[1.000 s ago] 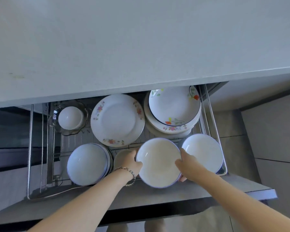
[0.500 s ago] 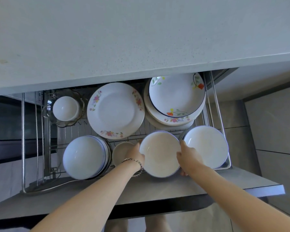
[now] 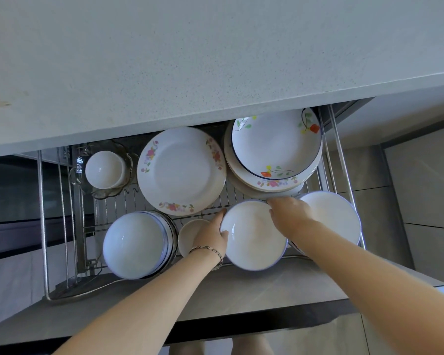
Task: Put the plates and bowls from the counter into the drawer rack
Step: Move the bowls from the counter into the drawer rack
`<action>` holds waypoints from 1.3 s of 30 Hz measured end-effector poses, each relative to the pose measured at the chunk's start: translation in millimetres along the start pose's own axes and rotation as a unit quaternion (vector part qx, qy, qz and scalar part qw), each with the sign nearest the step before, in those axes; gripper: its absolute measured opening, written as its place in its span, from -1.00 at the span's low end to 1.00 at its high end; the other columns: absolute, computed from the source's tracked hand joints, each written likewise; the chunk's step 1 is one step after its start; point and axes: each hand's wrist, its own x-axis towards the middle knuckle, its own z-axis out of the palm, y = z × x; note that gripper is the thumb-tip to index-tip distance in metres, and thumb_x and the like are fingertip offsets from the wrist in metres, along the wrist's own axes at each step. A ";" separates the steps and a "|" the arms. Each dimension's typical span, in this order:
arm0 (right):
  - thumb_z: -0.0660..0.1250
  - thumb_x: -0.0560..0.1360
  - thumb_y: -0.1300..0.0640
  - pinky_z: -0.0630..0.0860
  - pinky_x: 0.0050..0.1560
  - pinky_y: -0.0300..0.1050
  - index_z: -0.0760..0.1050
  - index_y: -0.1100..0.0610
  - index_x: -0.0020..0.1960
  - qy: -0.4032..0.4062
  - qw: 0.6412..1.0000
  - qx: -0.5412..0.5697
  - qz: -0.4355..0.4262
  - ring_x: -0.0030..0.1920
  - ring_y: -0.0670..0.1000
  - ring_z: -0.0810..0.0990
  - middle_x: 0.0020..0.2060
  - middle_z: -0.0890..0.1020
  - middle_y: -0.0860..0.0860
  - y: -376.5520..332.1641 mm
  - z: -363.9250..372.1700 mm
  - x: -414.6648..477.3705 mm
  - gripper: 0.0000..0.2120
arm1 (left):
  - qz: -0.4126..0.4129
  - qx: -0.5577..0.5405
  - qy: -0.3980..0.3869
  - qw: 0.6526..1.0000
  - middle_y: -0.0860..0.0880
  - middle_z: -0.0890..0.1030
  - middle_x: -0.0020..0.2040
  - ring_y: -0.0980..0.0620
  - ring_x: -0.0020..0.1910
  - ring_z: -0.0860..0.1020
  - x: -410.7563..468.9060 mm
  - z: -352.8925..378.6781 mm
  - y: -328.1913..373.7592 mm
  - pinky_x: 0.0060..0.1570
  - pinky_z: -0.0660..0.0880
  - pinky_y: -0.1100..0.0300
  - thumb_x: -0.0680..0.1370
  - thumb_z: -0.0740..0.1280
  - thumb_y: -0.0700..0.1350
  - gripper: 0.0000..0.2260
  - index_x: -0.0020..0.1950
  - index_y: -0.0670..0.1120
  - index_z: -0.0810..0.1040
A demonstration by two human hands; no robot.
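Observation:
I hold a white bowl with a blue rim (image 3: 253,235) over the front of the wire drawer rack (image 3: 43,226). My left hand (image 3: 213,233) grips its left edge, my right hand (image 3: 289,216) its upper right edge. To its right sits another blue-rimmed white bowl (image 3: 336,216), partly under my right arm. A stack of blue-rimmed bowls (image 3: 136,244) fills the front left, with a small cream bowl (image 3: 189,235) beside my left hand. Behind are a flowered plate (image 3: 181,171) and a stack of flowered plates topped by a deep dish (image 3: 274,147).
The grey counter (image 3: 190,60) overhangs the back of the drawer. A white cup sits in a glass dish (image 3: 103,170) at the rack's back left. The drawer's grey front panel (image 3: 241,293) runs below the rack. Tiled floor (image 3: 420,201) lies to the right.
The held bowl has sunk lower into the rack's front row. My right hand has shifted from the bowl's right side up to its upper right edge. The view has tilted slightly.

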 end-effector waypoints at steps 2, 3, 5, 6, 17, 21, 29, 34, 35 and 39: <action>0.12 0.59 0.20 0.50 0.12 -0.09 0.42 0.12 0.26 -0.022 0.999 0.033 0.015 0.15 0.13 0.60 0.15 0.60 0.11 -0.9 -0.8 5.5 -0.73 | -0.014 -0.012 0.001 1.000 -0.14 0.55 0.19 -0.16 -0.06 0.57 -0.2 2.7 1.2 -0.01 0.54 0.10 0.61 0.07 -0.17 -0.51 0.50 0.17 0.11; 0.11 0.59 0.20 0.50 0.14 -0.09 0.41 0.14 0.26 -0.038 0.998 0.041 0.017 0.14 0.13 0.61 0.14 0.60 0.12 -1.9 -0.9 7.2 -0.73 | -0.022 -0.018 0.000 1.000 -0.15 0.55 0.18 -0.14 -0.09 0.54 0.7 3.5 1.7 0.00 0.54 0.09 0.61 0.06 -0.17 -0.52 0.50 0.17 0.11; 0.12 0.59 0.20 0.51 0.16 -0.06 0.40 0.16 0.26 -0.059 0.997 0.053 0.019 0.16 0.14 0.60 0.14 0.61 0.13 -4.7 -1.4 7.5 -0.74 | -0.032 -0.023 -0.007 0.999 -0.16 0.54 0.19 -0.14 -0.05 0.55 3.5 3.0 2.3 0.06 0.55 0.03 0.62 0.05 -0.18 -0.53 0.50 0.15 0.12; 0.13 0.59 0.20 0.53 0.16 -0.04 0.39 0.18 0.26 -0.060 0.996 0.059 0.019 0.16 0.16 0.60 0.14 0.61 0.14 -5.6 -1.7 7.3 -0.74 | -0.036 -0.020 -0.012 0.999 -0.17 0.53 0.21 -0.16 0.02 0.55 4.9 1.9 2.9 0.09 0.55 0.01 0.62 0.04 -0.19 -0.54 0.49 0.13 0.13; 0.18 0.56 0.26 0.48 0.19 -0.10 0.37 0.14 0.32 -0.042 0.998 0.006 0.050 0.24 0.09 0.54 0.22 0.55 0.09 -16.4 -21.0 -10.6 -0.66 | -0.053 0.033 -0.046 0.997 -0.13 0.51 0.25 -0.09 -0.04 0.59 -9.8 -22.8 13.8 -0.09 0.55 0.14 0.64 0.04 -0.08 -0.54 0.54 0.04 0.03; 0.09 0.55 0.25 0.46 0.17 -0.05 0.39 0.11 0.30 -0.025 0.999 0.009 0.022 0.22 0.15 0.51 0.23 0.51 0.11 -33.7 -64.9 -31.6 -0.66 | -0.069 -0.130 0.013 0.989 -0.24 0.52 0.23 -0.23 0.09 0.61 -34.9 -62.8 23.0 0.08 0.57 -0.03 0.63 0.08 -0.07 -0.63 0.39 -0.20 0.31; 0.15 0.52 0.26 0.45 0.18 -0.12 0.53 0.26 0.20 0.023 0.982 0.166 -0.086 0.16 0.15 0.55 0.17 0.59 0.17 -133.4 -218.8 -53.3 -0.68 | 0.017 -0.278 0.179 0.944 -0.07 0.57 -0.28 0.10 -0.47 0.58 -85.1 -247.6 16.2 -0.36 0.49 0.23 0.60 0.11 -0.25 -0.81 0.04 -0.16 0.51; 0.15 0.51 0.29 0.53 0.01 -0.08 0.54 0.29 0.14 0.050 0.959 0.252 -0.119 -0.14 0.06 0.52 0.05 0.65 0.22 -226.0 -304.0 -15.8 -0.72 | 0.057 -0.170 0.313 0.933 -0.15 0.66 0.00 -0.15 -0.02 0.63 -79.1 -368.3 10.7 0.09 0.55 0.02 0.53 0.15 -0.24 -0.83 -0.09 -0.06 0.51; 0.14 0.51 0.28 0.53 -0.08 -0.11 0.55 0.29 0.08 0.053 0.953 0.271 -0.122 -0.17 0.07 0.54 -0.03 0.67 0.19 -246.4 -319.8 -3.8 -0.74 | 0.057 -0.157 0.325 0.931 -0.15 0.65 0.04 -0.14 0.02 0.62 -73.2 -390.8 10.9 0.09 0.54 0.06 0.52 0.14 -0.24 -0.83 -0.08 -0.04 0.50; 0.18 0.52 0.14 0.39 -0.33 -0.22 0.52 0.31 0.09 0.053 0.900 0.423 -0.096 -0.30 0.09 0.52 -0.20 0.58 0.13 -328.7 -377.6 52.0 -0.72 | 0.046 -0.110 0.357 0.927 -0.10 0.58 0.16 -0.12 0.06 0.55 -34.1 -467.0 8.3 -0.07 0.40 0.20 0.55 0.09 -0.23 -0.72 0.16 -0.09 0.51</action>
